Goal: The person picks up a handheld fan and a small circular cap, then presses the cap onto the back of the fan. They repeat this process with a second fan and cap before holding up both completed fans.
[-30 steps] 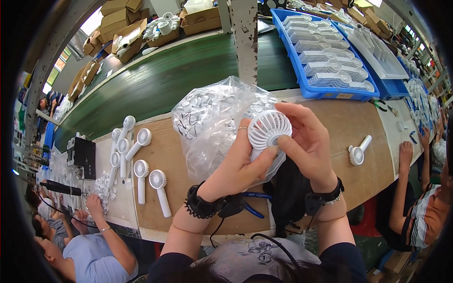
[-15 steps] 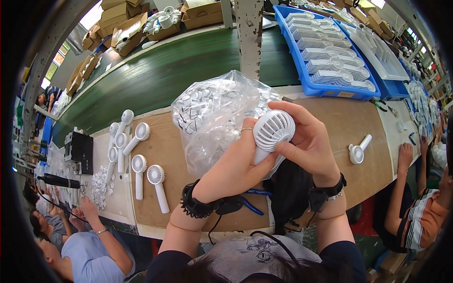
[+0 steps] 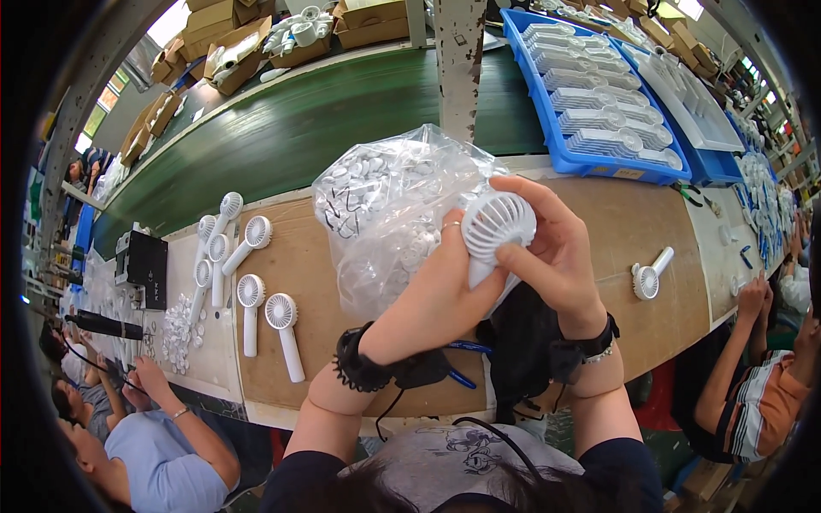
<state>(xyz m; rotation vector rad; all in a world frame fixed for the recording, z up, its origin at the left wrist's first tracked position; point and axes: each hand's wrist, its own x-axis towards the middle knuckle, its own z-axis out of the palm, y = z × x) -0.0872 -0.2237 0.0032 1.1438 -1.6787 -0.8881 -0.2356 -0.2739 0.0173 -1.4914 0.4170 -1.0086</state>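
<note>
A white handheld fan (image 3: pixel 493 224) is held up over the table between both my hands, its round slatted grille facing up. My left hand (image 3: pixel 449 286) wraps the fan's handle and lower head from the left. At the grille's right rim, my right hand (image 3: pixel 556 256) grips the head, with the thumb on its lower edge and the fingers curled behind. Just beyond my hands lies a clear plastic bag (image 3: pixel 376 205) full of small white round parts. Blue-handled pliers (image 3: pixel 462 378) lie partly hidden under my left wrist.
Several white fans (image 3: pixel 280 312) lie at the left, beside loose white parts (image 3: pixel 179 329) and a black box (image 3: pixel 143 269). Another fan (image 3: pixel 647 280) lies right. A blue crate (image 3: pixel 590 162) of white parts stands far right, near a metal post (image 3: pixel 459 68) and green conveyor (image 3: pixel 282 128). Co-workers sit both sides.
Both hands keep hold of the fan, which has turned slightly in them. My right thumb has shifted a little upward on the grille's edge. The co-worker at right has moved their hands.
</note>
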